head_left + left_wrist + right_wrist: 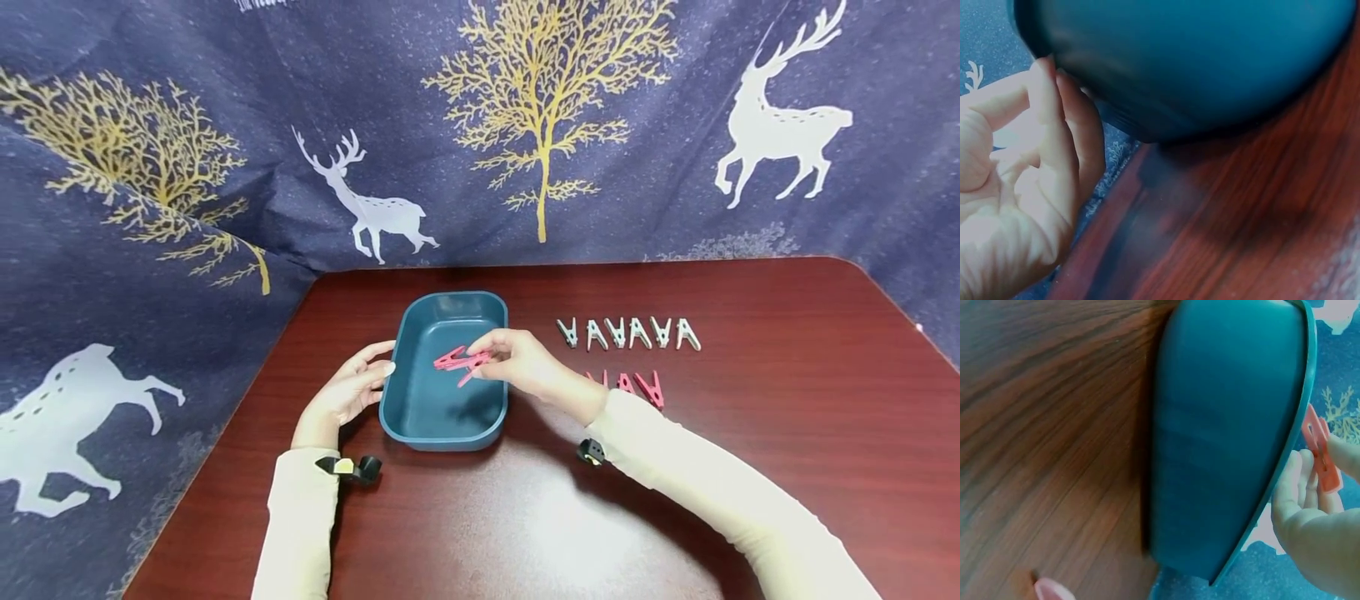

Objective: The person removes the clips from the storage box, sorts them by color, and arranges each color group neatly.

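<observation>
A blue plastic bin (442,439) stands on the table, left of the middle. My left hand (352,387) holds its left rim, and the left wrist view has bent fingers (1054,119) with their tips at the edge. Above the bin's inside, my right hand (517,362) pinches a pink clothespin (1321,450) between thumb and fingers. In the head view, overlapping pink clothespins (452,360) show at these fingertips, over the bin floor. On the right, a row of pink clothespins (651,390) lies partly hidden behind my right wrist.
Behind the pink row lies a row of several pale clothespins (640,333). The dark red wooden table (787,400) ends at the back against a blue cloth (615,175) printed with deer and trees. A bright light reflection lies on the table in front.
</observation>
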Demonstrator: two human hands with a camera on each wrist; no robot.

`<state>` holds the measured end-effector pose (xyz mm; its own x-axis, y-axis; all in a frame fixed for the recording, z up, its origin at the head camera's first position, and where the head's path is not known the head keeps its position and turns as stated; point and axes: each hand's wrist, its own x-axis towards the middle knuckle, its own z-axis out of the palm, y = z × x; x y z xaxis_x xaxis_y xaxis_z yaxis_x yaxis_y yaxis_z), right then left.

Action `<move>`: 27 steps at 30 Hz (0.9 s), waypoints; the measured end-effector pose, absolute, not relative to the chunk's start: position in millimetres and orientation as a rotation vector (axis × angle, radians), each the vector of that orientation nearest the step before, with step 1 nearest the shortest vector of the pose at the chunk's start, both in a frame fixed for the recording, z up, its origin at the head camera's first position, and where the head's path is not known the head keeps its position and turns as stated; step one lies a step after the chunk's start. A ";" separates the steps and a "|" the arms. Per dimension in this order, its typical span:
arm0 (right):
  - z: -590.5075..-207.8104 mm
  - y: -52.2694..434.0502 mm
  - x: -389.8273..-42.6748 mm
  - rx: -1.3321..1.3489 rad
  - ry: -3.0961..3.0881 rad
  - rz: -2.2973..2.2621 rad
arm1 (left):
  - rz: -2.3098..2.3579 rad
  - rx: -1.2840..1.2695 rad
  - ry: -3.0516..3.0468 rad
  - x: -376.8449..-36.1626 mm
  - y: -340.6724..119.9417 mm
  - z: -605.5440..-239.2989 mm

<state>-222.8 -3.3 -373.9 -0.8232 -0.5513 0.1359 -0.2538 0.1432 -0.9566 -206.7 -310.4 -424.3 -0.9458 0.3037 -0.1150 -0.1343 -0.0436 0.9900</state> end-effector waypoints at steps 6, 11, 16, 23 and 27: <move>-375.6 8.2 -219.3 -0.699 2.176 -1.766 | 2.067 0.162 1.915 -203.0 -302.9 -415.8; -374.2 14.7 -216.9 -0.600 2.072 -1.860 | 2.061 0.171 1.916 -198.6 -299.6 -404.3; -375.1 21.2 -217.2 -0.519 1.995 -1.951 | 2.055 0.159 1.916 -197.0 -301.4 -401.8; -376.4 33.6 -216.7 -0.568 2.038 -1.952 | 2.048 0.157 1.898 -197.7 -301.1 -402.4; -377.0 41.0 -216.3 -0.579 2.068 -1.942 | 2.044 0.151 1.898 -198.3 -299.4 -402.3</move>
<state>-216.3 41.0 -377.0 -0.8911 -0.4448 0.0898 -0.1177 0.0353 -0.9924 -198.3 -299.4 -402.3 -0.9344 0.3208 -0.1549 -0.1782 -0.0446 0.9830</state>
